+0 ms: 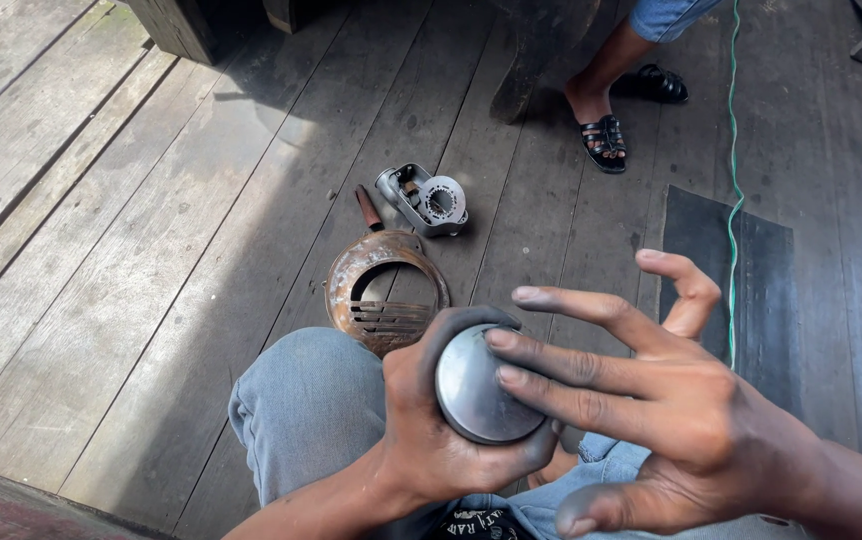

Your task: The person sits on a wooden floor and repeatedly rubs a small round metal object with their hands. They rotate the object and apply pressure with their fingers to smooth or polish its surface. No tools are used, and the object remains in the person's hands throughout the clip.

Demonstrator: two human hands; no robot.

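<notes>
A person seated on a weathered plank floor cups a round grey metal cap in the left hand, fingers wrapped firmly around its rim, just above a knee in pale jeans. The right hand is spread wide and grips nothing; only two fingertips rest on the cap's smooth domed face. On the boards just ahead lie a rusty ring-shaped grille, a small grey motor housing and a brown-handled tool, all well apart from the hands. Another person's sandalled feet stand farther back, near a thin green cord and a dark mat. The hands look grimy, so the slick dome could slide out of the one-handed hold and drop, rolling toward the gaps between the boards; a push from the flat fingers would make that likelier.
</notes>
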